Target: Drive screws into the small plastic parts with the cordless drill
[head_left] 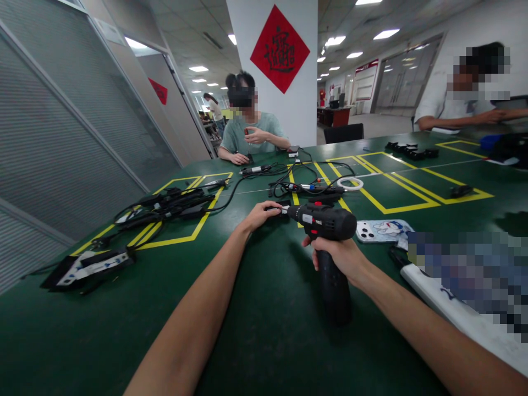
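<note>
My right hand (330,254) is wrapped round the handle of a black cordless drill (325,221), which points left with its battery base low over the table. The drill's bit reaches a small black part (284,210) on the green table (264,308). Closed fingers of my left hand (263,214) hold that part from its left side, close to the bit tip. The part's exact shape is too small and partly covered to make out.
Bundled black cables and tools (173,206) lie at the left, more cables (305,184) ahead. A phone (381,231) and a white object (449,308) are at the right. Across the table sits a person (251,129); another person (466,104) is at far right.
</note>
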`<action>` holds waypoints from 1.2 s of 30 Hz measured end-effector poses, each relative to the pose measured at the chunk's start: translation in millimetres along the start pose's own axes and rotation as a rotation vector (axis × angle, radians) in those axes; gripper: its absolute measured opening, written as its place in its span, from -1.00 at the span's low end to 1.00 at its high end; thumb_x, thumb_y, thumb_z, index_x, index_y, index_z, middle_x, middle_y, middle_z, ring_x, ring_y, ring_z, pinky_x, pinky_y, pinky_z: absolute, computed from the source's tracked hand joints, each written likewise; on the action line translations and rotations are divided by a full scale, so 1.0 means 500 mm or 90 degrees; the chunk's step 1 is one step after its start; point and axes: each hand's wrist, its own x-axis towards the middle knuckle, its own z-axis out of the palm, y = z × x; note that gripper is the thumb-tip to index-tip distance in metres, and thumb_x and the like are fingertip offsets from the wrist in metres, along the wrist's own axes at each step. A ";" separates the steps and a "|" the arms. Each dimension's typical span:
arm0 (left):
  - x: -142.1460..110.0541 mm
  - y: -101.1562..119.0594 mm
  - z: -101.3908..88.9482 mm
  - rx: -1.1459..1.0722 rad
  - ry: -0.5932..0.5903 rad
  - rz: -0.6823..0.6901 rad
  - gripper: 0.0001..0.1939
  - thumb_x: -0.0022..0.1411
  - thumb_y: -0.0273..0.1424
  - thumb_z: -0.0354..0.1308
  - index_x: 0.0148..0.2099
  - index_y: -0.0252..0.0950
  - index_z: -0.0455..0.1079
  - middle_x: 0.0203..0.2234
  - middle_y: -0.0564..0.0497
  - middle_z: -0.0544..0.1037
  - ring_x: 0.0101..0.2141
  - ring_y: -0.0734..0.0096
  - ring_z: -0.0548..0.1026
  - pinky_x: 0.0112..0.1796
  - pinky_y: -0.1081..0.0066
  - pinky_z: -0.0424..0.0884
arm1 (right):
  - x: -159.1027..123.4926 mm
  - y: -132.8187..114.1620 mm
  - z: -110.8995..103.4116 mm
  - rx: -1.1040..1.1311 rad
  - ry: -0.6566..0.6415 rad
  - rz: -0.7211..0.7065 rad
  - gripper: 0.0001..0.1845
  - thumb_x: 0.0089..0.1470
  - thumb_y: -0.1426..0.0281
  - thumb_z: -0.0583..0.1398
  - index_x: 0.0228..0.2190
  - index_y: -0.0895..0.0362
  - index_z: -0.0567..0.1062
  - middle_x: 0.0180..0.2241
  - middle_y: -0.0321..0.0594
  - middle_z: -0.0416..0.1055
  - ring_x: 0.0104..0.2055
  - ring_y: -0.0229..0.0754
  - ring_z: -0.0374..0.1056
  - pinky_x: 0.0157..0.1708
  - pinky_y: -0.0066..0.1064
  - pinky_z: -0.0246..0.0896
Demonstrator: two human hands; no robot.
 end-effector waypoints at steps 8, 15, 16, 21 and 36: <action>0.004 -0.011 0.003 -0.004 0.011 0.015 -0.63 -0.01 -0.20 0.17 -0.17 -0.28 0.48 -0.20 -0.05 0.53 -0.16 0.23 0.43 -0.06 0.27 0.26 | -0.033 -0.031 0.006 0.021 0.044 0.047 -0.84 -0.14 0.41 0.13 -0.44 0.21 0.45 -0.69 -0.26 0.35 -0.64 -0.27 0.25 -0.59 -0.45 0.15; 0.001 -0.004 0.004 -0.008 0.014 0.009 -0.64 -0.02 -0.19 0.18 -0.18 -0.26 0.48 -0.20 -0.04 0.53 -0.14 0.21 0.42 -0.03 0.25 0.26 | -0.028 -0.015 0.011 0.013 0.033 0.072 -0.87 -0.17 0.42 0.14 -0.49 0.20 0.44 -0.72 -0.28 0.32 -0.66 -0.28 0.23 -0.59 -0.44 0.17; 0.001 -0.004 0.004 -0.008 0.013 0.010 -0.64 -0.02 -0.19 0.18 -0.18 -0.26 0.48 -0.20 -0.04 0.53 -0.15 0.21 0.43 -0.04 0.25 0.26 | -0.026 -0.009 0.009 0.016 0.021 0.071 -0.86 -0.16 0.41 0.14 -0.48 0.20 0.44 -0.72 -0.28 0.33 -0.66 -0.28 0.24 -0.59 -0.44 0.16; 0.001 -0.004 0.005 -0.001 0.018 0.005 -0.62 -0.02 -0.16 0.18 -0.18 -0.26 0.48 -0.21 -0.04 0.53 -0.16 0.23 0.43 -0.06 0.27 0.27 | -0.016 0.013 0.002 0.023 0.010 0.061 -0.83 -0.16 0.40 0.16 -0.43 0.21 0.45 -0.69 -0.28 0.35 -0.64 -0.27 0.26 -0.59 -0.44 0.18; 0.003 -0.006 0.005 0.038 0.032 0.001 -0.62 -0.05 -0.16 0.20 -0.18 -0.23 0.48 -0.20 -0.01 0.53 -0.15 0.23 0.42 -0.03 0.28 0.25 | -0.013 0.014 0.001 0.018 0.021 0.060 -0.83 -0.14 0.39 0.16 -0.42 0.20 0.45 -0.68 -0.28 0.35 -0.63 -0.27 0.27 -0.57 -0.43 0.20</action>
